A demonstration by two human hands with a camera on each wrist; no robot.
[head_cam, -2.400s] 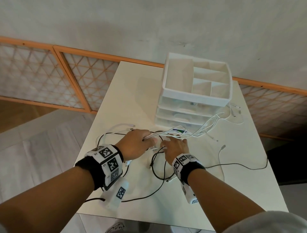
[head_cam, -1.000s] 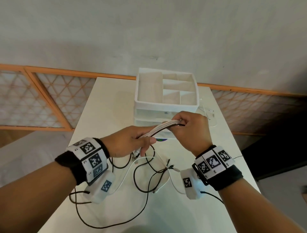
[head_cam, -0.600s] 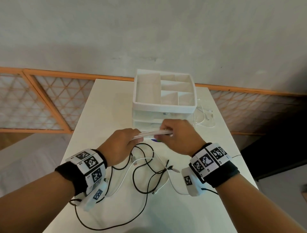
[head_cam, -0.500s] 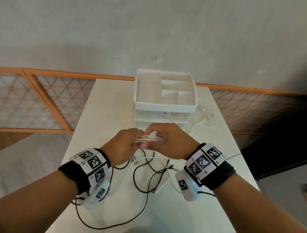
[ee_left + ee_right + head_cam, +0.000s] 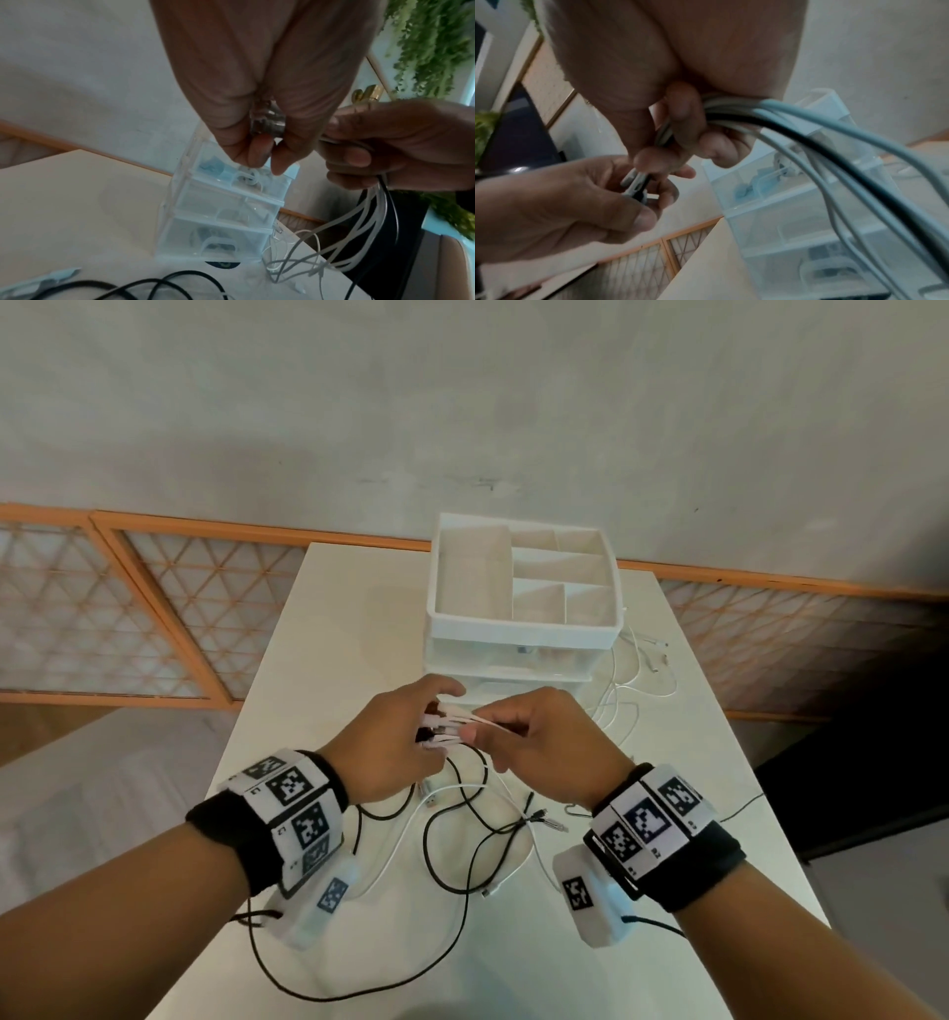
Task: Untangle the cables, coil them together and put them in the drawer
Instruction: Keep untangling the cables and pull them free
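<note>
My left hand (image 5: 390,752) pinches the plug ends of the cable bundle (image 5: 457,724) between thumb and curled fingers. My right hand (image 5: 549,752) wraps the same bundle just beside it, in front of the drawer unit (image 5: 518,629). Loose black and white cables (image 5: 462,834) trail on the table (image 5: 334,608) below, nearer me than the drawers.

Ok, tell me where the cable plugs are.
Head view, centre: the cable plugs are pinched in the left hand, beside the right hand, before the drawer unit.
</note>
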